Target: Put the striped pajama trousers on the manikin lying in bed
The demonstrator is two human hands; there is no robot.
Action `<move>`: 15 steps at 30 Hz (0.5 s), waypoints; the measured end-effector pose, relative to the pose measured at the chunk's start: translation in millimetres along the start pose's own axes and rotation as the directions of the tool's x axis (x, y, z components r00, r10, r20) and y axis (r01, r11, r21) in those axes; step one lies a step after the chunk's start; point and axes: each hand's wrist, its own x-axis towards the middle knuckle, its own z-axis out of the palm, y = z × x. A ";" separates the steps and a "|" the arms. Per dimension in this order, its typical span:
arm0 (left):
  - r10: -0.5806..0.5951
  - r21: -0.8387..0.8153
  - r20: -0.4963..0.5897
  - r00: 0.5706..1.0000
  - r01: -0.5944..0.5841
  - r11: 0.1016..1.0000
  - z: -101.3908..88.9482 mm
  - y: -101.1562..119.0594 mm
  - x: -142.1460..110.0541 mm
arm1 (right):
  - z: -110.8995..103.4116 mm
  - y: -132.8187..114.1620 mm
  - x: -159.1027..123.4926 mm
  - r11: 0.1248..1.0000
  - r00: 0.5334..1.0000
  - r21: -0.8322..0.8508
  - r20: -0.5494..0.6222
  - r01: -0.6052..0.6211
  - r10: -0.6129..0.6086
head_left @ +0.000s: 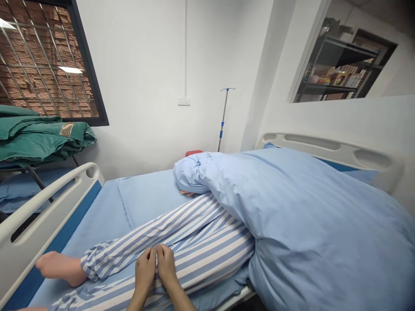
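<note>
My left hand and my right hand are side by side over the legs of a figure lying on the bed, nearly touching at the knuckles. Both have their fingers curled in, with the fingertips turned away from view. Whether they pinch cloth or only rest there, I cannot tell. Beneath and around them are blue-and-white striped trousers. A bare foot sticks out of the far trouser leg. A light blue quilt covers the figure's upper body, and some fingers show under its edge.
The bed's footboard rises at left, its headboard at right. Behind the bed stand an IV pole and a red object. Folded green cloth lies at far left below a barred window.
</note>
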 end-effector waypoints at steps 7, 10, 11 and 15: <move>-0.086 -0.237 -0.097 0.992 0.061 0.970 23.2 23.7 -2.7 | -1.5 2.0 6.0 0.993 0.997 0.115 -0.066 -0.032 0.040; -0.123 -0.090 -0.099 0.987 0.114 0.989 31.3 1.5 -5.0 | -0.9 6.0 7.2 0.988 0.988 0.137 -0.120 -0.077 0.093; -0.117 -0.050 -0.085 0.990 0.113 0.992 32.7 -4.9 -5.5 | -0.9 6.8 7.6 0.985 0.987 0.146 -0.124 -0.087 0.106; -0.084 0.010 -0.045 0.995 0.085 0.996 34.0 -12.9 -5.4 | -2.3 5.8 8.9 0.982 0.989 0.167 -0.102 -0.088 0.106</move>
